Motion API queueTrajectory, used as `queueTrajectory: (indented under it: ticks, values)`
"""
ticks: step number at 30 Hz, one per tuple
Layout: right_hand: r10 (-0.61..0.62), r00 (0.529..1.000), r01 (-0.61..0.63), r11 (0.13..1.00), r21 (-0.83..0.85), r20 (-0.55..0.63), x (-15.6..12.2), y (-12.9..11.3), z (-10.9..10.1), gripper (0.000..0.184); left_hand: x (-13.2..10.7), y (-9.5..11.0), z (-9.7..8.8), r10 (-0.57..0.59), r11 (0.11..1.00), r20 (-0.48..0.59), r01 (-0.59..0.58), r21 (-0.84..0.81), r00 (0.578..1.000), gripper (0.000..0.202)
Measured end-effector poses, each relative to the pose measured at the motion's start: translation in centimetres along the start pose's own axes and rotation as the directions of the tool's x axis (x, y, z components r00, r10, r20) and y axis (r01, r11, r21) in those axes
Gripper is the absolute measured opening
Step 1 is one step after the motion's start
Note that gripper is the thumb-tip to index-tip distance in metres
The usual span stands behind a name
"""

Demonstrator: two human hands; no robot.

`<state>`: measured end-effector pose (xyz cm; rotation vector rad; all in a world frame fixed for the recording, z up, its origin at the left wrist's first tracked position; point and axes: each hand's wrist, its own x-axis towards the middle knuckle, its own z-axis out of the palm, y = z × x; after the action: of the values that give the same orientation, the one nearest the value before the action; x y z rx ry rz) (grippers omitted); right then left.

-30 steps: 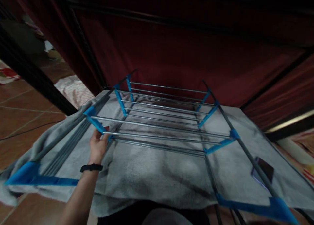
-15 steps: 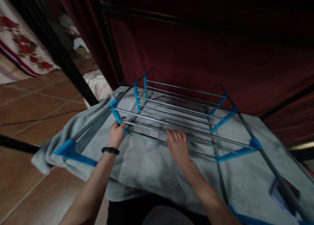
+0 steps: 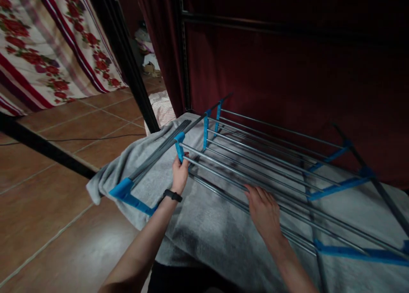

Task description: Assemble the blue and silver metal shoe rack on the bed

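A rack of grey metal tubes with blue plastic brackets lies across a grey blanket. My left hand, a black band on its wrist, is closed around the lower end of a blue bracket at the rack's left side, where a tube joins it. My right hand has its fingers curled over the front tube near the rack's middle; the thumb is hidden. At the left, a bundle of loose grey tubes lies beside a blue corner piece.
The grey blanket covers the surface under the rack. Black bed-frame posts and a dark red curtain stand behind and to the left. Brown floor tiles, with a thin cable, lie at the left beneath a flowered cloth.
The view has swung left, so the rack and both hands appear farther right. Both hands keep their hold at about the same spots on the rack.
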<state>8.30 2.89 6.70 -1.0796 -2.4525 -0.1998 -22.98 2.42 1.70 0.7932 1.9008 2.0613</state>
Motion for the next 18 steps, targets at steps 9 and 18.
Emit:
queueTrajectory:
  ticks: [9, 18]
  values:
    - [-0.05, 0.999, 0.05, 0.999, 0.0, -0.014, -0.18, 0.41, -0.1, 0.023, -0.21, -0.11, 0.67, 0.015, 1.0, -0.073, -0.013, 0.023, 0.997, 0.019]
    - [-0.067, 0.996, 0.071, 0.995, -0.069, 0.064, 0.13, 0.6, -0.52, 0.02, -0.45, -0.52, 0.83, 0.039, 0.999, -0.089, -0.04, 0.0, 0.995, 0.017]
